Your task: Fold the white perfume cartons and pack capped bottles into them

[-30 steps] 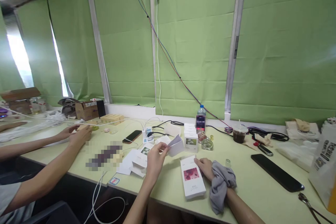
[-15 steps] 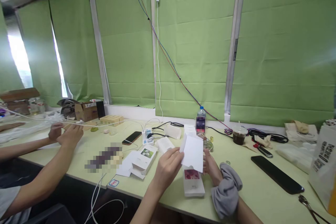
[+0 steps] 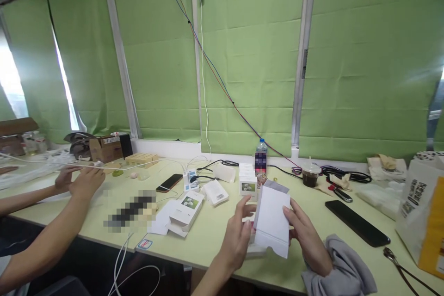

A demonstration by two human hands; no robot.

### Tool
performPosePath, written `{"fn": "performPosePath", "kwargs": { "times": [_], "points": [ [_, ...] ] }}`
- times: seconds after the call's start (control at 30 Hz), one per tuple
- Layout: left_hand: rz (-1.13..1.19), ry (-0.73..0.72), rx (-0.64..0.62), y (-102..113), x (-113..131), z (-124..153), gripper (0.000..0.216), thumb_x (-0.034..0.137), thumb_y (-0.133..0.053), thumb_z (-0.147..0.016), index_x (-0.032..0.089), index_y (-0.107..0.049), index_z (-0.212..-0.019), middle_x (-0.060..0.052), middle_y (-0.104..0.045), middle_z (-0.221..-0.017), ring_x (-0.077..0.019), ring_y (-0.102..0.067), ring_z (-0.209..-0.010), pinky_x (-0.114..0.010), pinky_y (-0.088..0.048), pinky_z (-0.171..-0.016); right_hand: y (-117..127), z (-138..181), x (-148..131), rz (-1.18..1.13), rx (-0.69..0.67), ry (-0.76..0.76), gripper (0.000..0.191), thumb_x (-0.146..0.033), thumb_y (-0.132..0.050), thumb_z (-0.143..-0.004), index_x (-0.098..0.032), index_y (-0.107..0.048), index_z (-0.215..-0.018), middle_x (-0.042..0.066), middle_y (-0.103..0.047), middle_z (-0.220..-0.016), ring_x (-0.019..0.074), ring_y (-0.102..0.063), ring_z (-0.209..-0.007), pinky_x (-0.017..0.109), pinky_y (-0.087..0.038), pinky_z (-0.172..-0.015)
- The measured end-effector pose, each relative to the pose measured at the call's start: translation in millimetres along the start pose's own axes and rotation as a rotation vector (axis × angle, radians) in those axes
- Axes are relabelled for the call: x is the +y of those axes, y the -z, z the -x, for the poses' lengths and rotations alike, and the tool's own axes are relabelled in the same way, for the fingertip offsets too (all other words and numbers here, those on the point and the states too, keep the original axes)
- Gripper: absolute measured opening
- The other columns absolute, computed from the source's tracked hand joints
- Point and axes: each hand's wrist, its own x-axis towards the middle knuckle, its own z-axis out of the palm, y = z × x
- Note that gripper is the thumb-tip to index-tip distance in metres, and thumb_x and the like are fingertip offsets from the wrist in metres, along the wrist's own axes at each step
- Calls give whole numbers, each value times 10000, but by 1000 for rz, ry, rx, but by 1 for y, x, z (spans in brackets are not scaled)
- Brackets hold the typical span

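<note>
Right hand (image 3: pixel 305 233) pinches card (image 3: pixel 272 217) by edge, thumb in front, likely steadying it above box (image 3: pixel 255 253); left hand (image 3: pixel 236 238) loosely curled beside it, contact unclear.

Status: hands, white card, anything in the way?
Right hand gripping creased white card. Left hand at card's left edge, contact unclear. Card and left hand partly blocking view of white box.
</note>
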Motion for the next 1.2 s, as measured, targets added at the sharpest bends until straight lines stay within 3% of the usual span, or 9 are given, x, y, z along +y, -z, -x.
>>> {"fn": "performPosePath", "kwargs": {
  "times": [0.1, 0.23, 0.33, 0.43, 0.57, 0.8, 0.97, 1.07, 1.2],
  "points": [
    [231, 254, -102, -6, 15, -3, 535, 496, -259, -975, 224, -311, -1433, -96, -622, -1264, -274, -622, -1056, -382, -519, -828, -9, 9, -2, 71, -51, -9, 745, -599, -632, -765, -238, -409, -1377, 42, -642, -960, 141, -557, -538, 254, -492, -388],
    [290, 315, -116, -6, 21, -7, 525, 498, -311, -971, 236, -361, -1423, -69, -608, -1277, -252, -586, -1088, -373, -459, -932, -9, 17, -1, 88, -140, 5, 749, -625, -613, -770, -256, -416, -1391, 81, -593, -1230, 160, -609, -650, 271, -547, -457],
    [340, 353, -137, -4, 17, -7, 523, 515, -312, -967, 253, -375, -1415, -59, -561, -1325, -249, -533, -1156, -371, -418, -981, -1, 17, -1, 48, -162, -12, 712, -593, -628, -780, -264, -445, -1385, 70, -616, -1219, 169, -627, -691, 258, -547, -467],
    [424, 434, -213, -3, 14, -4, 542, 562, -290, -954, 303, -313, -1430, -56, -532, -1346, -237, -587, -1055, -321, -493, -791, 5, 14, -1, 52, -167, -9, 698, -579, -634, -785, -272, -460, -1387, 57, -672, -1111, 154, -626, -649, 245, -544, -460],
    [418, 408, -251, -4, 17, -2, 566, 592, -299, -938, 299, -297, -1422, -71, -564, -1284, -197, -620, -897, -257, -473, -656, 4, 11, 2, 113, -163, 36, 734, -598, -613, -788, -281, -414, -1419, 61, -657, -1147, 148, -628, -630, 234, -545, -427],
    [324, 299, -233, -10, 20, -2, 636, 625, -238, -923, 244, -312, -1427, -89, -542, -1305, -242, -519, -1143, -385, -395, -1002, 3, 10, 6, 223, -107, 48, 818, -689, -548, -771, -237, -394, -1435, 81, -646, -1186, 159, -605, -619, 241, -503, -401],
    [295, 308, -237, -9, 20, -1, 609, 579, -255, -946, 218, -323, -1431, -95, -504, -1362, -249, -434, -1259, -398, -299, -1096, 3, 10, 6, 272, -83, 85, 742, -684, -526, -786, -252, -476, -1387, 78, -632, -1238, 228, -628, -760, 275, -503, -466],
    [306, 346, -237, -8, 21, -2, 552, 541, -255, -964, 233, -344, -1414, -87, -551, -1308, -248, -515, -1162, -387, -413, -988, 2, 9, 7, 277, -74, 131, 694, -658, -533, -796, -258, -509, -1363, 73, -659, -1194, 260, -635, -849, 294, -525, -542],
    [264, 357, -155, -9, 22, -3, 467, 484, -290, -978, 247, -382, -1370, -61, -622, -1180, -204, -603, -928, -316, -469, -823, 0, 9, 7, 357, -81, 117, 754, -678, -493, -802, -203, -458, -1387, 74, -719, -983, 220, -626, -631, 282, -479, -447]
  ]
}}
